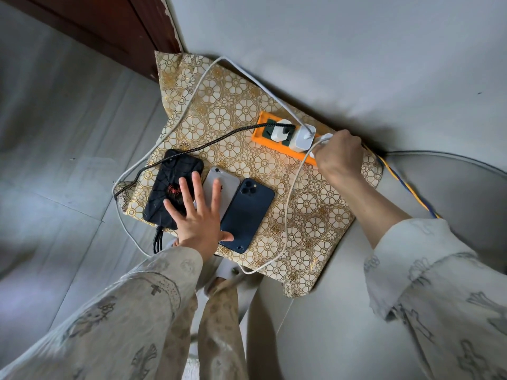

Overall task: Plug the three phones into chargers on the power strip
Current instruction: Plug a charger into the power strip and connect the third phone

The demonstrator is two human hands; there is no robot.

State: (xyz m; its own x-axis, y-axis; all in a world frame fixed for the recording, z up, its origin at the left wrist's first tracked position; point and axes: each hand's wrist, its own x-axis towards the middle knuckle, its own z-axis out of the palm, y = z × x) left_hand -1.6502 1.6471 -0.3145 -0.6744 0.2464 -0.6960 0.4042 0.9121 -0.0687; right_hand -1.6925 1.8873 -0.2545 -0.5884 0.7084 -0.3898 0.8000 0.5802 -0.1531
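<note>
Three phones lie face down side by side on a gold floral cloth [219, 105]: a black spider-web phone [164, 182], a white phone [227, 185] and a dark blue phone [248, 212]. My left hand [199, 215] rests flat with spread fingers across all three. An orange power strip [260, 138] lies at the cloth's far right with two white chargers [279, 131] [301, 139] plugged in. My right hand [338, 153] is closed on a third white charger [323, 138] at the strip's right end. A black braided cable [219, 138] and white cables [192, 97] run to the phones.
The cloth covers a small low stand against a pale wall [356, 50]. A dark wooden door [115, 28] stands at the top left. A blue-and-yellow cord [406, 187] leaves the strip toward the right. Grey floor tiles [55, 160] lie to the left.
</note>
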